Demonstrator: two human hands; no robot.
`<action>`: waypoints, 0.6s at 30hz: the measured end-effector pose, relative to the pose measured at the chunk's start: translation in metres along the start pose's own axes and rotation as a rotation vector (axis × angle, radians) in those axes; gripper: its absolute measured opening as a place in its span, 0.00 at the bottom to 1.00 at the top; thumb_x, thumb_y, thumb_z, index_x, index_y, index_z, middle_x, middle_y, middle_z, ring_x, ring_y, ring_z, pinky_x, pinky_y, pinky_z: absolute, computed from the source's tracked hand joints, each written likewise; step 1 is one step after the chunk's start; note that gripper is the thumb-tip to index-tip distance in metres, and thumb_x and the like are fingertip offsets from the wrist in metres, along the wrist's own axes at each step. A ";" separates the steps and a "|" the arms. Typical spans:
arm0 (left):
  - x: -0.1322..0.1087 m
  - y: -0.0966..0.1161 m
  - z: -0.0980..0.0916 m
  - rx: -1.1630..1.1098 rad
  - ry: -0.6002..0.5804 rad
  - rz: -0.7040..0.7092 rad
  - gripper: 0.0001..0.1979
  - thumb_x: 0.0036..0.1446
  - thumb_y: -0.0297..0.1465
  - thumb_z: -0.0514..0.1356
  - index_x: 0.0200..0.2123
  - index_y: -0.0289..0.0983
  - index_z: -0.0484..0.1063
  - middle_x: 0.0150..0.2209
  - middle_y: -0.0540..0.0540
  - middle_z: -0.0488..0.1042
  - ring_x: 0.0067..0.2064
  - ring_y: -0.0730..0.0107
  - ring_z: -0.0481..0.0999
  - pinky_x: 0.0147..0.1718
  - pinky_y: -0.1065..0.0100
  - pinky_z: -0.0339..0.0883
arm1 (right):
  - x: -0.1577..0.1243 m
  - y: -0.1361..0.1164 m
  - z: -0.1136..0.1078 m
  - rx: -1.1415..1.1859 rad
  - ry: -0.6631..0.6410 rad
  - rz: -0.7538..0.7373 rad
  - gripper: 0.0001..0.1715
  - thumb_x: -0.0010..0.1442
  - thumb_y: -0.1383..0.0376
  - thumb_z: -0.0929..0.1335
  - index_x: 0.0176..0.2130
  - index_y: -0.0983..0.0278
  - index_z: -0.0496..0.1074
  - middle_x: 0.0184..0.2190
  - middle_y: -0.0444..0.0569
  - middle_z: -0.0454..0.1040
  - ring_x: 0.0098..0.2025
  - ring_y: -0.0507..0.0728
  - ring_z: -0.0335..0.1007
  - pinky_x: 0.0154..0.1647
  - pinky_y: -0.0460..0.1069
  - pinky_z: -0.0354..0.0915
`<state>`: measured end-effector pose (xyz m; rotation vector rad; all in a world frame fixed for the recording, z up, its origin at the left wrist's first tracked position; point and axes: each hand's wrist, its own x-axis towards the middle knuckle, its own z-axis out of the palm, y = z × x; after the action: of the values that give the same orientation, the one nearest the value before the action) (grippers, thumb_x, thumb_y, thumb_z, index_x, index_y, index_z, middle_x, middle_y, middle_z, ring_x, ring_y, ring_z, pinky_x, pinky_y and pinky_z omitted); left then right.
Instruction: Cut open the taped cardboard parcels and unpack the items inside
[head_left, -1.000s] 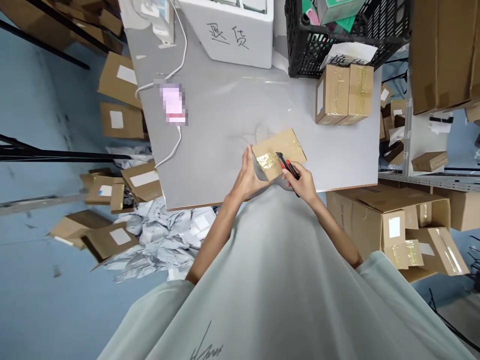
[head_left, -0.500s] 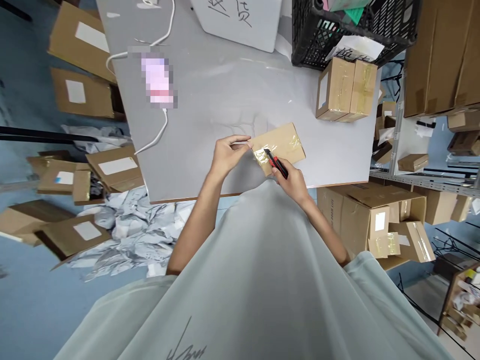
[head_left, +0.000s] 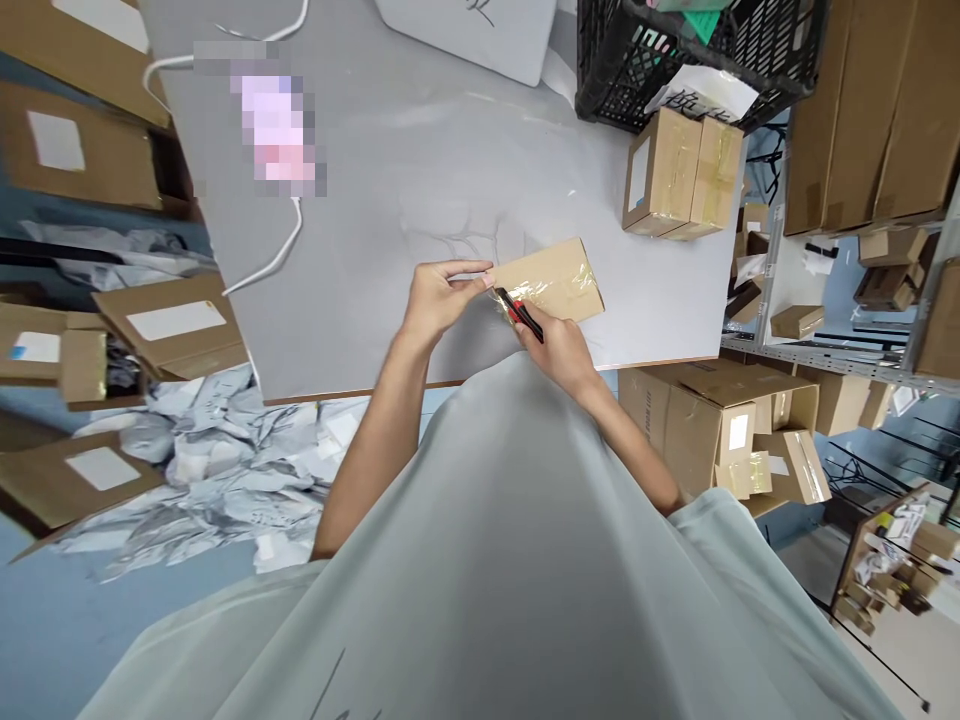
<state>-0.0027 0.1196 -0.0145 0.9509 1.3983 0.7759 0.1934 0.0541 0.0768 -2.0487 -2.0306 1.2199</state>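
A small taped cardboard box [head_left: 559, 275] lies at a slant on the grey table near its front edge. My left hand [head_left: 439, 298] is at the box's left corner, thumb and fingertips pinched on it. My right hand [head_left: 564, 350] is closed around a black and red utility knife [head_left: 528, 318]. The knife's tip points up and left, at the taped left end of the box, close to my left fingertips. My right hand covers part of the box's front side, and I cannot tell whether the blade is in the tape.
Two taped cartons [head_left: 679, 175] stand at the table's right, before a black plastic crate [head_left: 615, 70]. A phone-like blurred thing [head_left: 277, 130] with a white cable [head_left: 274, 262] lies at left. Opened boxes [head_left: 180, 320] and crumpled plastic bags [head_left: 217, 470] fill the floor at left.
The knife in my right hand has moved left along the taped end, closer to my left fingers. My left hand stays at the box corner. The whole view has shifted slightly.
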 end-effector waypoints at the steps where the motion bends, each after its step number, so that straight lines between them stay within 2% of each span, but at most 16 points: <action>1: 0.001 0.000 0.001 -0.007 -0.003 -0.002 0.30 0.47 0.51 0.82 0.47 0.36 0.89 0.46 0.38 0.89 0.51 0.45 0.89 0.56 0.50 0.84 | -0.001 -0.003 -0.001 -0.030 -0.006 0.020 0.25 0.82 0.61 0.64 0.72 0.60 0.73 0.52 0.54 0.88 0.50 0.67 0.86 0.56 0.55 0.74; 7: 0.004 -0.002 0.005 -0.042 -0.011 -0.005 0.23 0.51 0.43 0.81 0.47 0.36 0.89 0.46 0.39 0.89 0.51 0.48 0.89 0.56 0.51 0.84 | -0.005 -0.024 0.008 -0.210 -0.007 0.172 0.30 0.83 0.60 0.62 0.77 0.64 0.65 0.51 0.61 0.87 0.51 0.71 0.87 0.57 0.61 0.76; 11: 0.002 0.000 0.007 -0.046 -0.010 -0.006 0.22 0.52 0.41 0.81 0.47 0.36 0.89 0.44 0.39 0.89 0.51 0.48 0.89 0.56 0.51 0.84 | -0.007 -0.038 0.014 -0.281 -0.021 0.207 0.31 0.83 0.63 0.60 0.79 0.69 0.61 0.48 0.65 0.87 0.52 0.72 0.87 0.57 0.63 0.77; 15: -0.001 0.001 0.010 -0.027 0.016 0.006 0.21 0.53 0.42 0.79 0.47 0.37 0.89 0.46 0.40 0.89 0.51 0.48 0.89 0.55 0.52 0.85 | -0.004 -0.049 0.019 -0.332 -0.021 0.210 0.29 0.80 0.73 0.59 0.74 0.74 0.65 0.49 0.71 0.85 0.53 0.72 0.87 0.56 0.61 0.78; 18: -0.001 -0.001 0.013 -0.008 0.038 0.026 0.19 0.55 0.41 0.78 0.47 0.38 0.89 0.49 0.40 0.89 0.52 0.49 0.89 0.57 0.53 0.85 | 0.003 -0.048 0.026 -0.291 0.022 0.192 0.25 0.80 0.71 0.59 0.70 0.75 0.68 0.47 0.73 0.84 0.53 0.74 0.87 0.56 0.63 0.78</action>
<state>0.0098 0.1170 -0.0154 0.9537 1.4173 0.8222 0.1385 0.0509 0.0818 -2.4219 -2.1544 0.9645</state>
